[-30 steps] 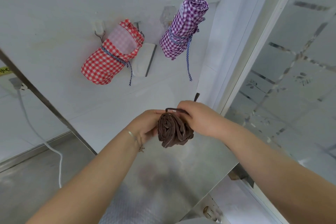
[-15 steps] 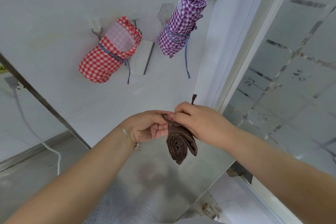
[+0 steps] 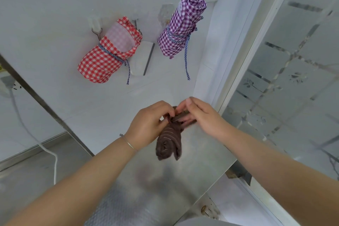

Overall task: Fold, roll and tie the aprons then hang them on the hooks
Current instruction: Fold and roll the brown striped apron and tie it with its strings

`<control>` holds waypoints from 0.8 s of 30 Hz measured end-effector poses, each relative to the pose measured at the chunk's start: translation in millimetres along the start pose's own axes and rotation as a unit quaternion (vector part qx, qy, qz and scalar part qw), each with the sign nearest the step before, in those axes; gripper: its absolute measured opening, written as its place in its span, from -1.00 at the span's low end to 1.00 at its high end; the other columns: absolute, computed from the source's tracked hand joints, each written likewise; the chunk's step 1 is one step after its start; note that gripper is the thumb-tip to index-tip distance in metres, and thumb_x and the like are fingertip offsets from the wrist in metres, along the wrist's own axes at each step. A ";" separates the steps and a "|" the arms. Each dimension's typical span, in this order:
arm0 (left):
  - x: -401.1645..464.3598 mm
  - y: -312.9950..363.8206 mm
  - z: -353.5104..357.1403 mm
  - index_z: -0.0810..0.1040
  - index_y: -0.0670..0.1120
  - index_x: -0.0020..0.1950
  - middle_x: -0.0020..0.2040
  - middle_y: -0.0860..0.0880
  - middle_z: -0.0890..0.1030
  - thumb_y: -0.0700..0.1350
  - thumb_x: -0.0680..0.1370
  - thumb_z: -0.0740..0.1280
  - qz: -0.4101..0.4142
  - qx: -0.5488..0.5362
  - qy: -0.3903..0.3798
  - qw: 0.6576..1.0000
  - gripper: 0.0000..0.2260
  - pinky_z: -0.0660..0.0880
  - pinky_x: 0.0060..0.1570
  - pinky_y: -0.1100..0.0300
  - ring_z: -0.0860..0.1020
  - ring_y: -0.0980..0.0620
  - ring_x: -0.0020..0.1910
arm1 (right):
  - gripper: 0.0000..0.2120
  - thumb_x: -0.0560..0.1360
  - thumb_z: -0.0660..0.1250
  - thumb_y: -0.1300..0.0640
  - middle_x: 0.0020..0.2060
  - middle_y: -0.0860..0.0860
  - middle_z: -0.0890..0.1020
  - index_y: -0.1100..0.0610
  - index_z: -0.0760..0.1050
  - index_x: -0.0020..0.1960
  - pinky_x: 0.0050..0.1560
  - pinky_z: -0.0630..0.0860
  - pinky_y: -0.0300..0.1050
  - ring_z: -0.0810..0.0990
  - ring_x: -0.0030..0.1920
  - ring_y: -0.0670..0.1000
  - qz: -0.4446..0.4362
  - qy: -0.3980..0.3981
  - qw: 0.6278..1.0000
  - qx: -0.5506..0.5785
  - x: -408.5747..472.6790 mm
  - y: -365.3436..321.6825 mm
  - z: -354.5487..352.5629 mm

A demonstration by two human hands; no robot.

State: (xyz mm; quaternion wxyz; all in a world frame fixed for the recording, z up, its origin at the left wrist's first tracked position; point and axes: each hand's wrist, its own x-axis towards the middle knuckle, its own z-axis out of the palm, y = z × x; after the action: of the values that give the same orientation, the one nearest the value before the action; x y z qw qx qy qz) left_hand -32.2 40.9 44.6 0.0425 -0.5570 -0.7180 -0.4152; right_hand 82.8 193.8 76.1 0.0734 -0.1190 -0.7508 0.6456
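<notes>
A rolled brown apron (image 3: 169, 143) hangs end-down from my two hands, above a steel table (image 3: 192, 174). My left hand (image 3: 149, 124) grips the top of the roll, fingers curled at its tie. My right hand (image 3: 199, 115) pinches the brown strap at the top of the roll. On the white wall hang a rolled red gingham apron (image 3: 106, 55) from a hook (image 3: 96, 28), and a rolled purple gingham apron (image 3: 180, 25), both tied with striped blue straps.
A white block (image 3: 142, 58) is fixed to the wall between the two hung aprons. A frosted glass door (image 3: 286, 71) stands at the right. A white cable (image 3: 36, 139) runs down the left side past a dark metal bar.
The brown roll turned from lying sideways to hanging end-down. Both hands closed in together at its top, on the strap.
</notes>
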 end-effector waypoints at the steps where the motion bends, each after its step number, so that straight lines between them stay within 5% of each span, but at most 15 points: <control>1: -0.1 -2.2 0.1 0.51 0.02 0.03 -0.06 0.07 0.57 -0.21 0.45 0.23 0.047 0.061 0.011 0.997 -0.78 0.46 -0.25 0.25 0.53 0.08 -0.14 | -0.71 0.65 0.08 0.03 -0.13 0.00 0.66 0.12 0.54 0.01 -0.08 0.62 -0.10 0.68 -0.13 -0.01 0.021 0.016 0.999 0.037 3.1 0.6 1.6; 7: -9.1 -12.9 -2.5 0.41 0.04 0.24 0.15 0.12 0.45 -0.12 0.53 0.22 0.111 0.166 0.041 0.979 -0.72 0.54 -0.26 0.18 0.51 0.07 0.01 | -0.71 0.53 0.27 0.43 -0.20 -0.03 0.66 0.06 0.57 0.02 -0.11 0.58 -0.27 0.63 -0.22 -0.16 0.028 -0.032 0.999 -0.001 16.9 1.7 9.1; 10: -7.9 -14.3 -3.7 0.45 0.01 0.22 0.14 0.09 0.49 -0.15 0.55 0.27 0.134 0.171 0.073 0.973 -0.75 0.53 -0.31 0.18 0.57 0.04 -0.06 | -0.67 0.51 0.27 0.46 -0.32 -0.11 0.67 0.05 0.60 -0.04 -0.11 0.58 -0.29 0.63 -0.27 -0.17 0.022 -0.041 0.999 -0.011 20.5 0.1 10.3; 17: -1.3 -13.4 -8.9 0.52 0.03 0.09 0.06 0.07 0.56 -0.15 0.59 0.30 0.122 0.130 0.120 0.977 -0.88 0.51 -0.36 0.15 0.60 0.05 -0.15 | -0.82 0.50 0.31 0.36 -0.11 0.09 0.68 0.23 0.59 0.06 0.11 0.58 -0.03 0.64 -0.05 0.04 0.037 -0.079 0.991 0.100 21.2 5.5 5.1; 24: 5.6 -9.8 -14.4 0.67 -0.12 -0.01 -0.05 0.00 0.65 -0.20 0.55 0.32 0.085 0.043 0.111 0.989 -0.87 0.56 -0.20 0.15 0.62 0.08 -0.11 | -0.84 0.55 0.22 0.40 -0.28 0.08 0.61 0.21 0.49 -0.14 -0.21 0.59 -0.17 0.61 -0.26 -0.01 0.064 -0.030 0.991 0.115 21.2 -2.3 13.0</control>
State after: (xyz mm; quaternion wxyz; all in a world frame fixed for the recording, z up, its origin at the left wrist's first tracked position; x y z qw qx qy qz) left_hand -48.2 35.6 51.5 0.1812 -0.5637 -0.6762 -0.4383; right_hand 58.8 186.9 75.4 0.0225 -0.1381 -0.6642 0.7343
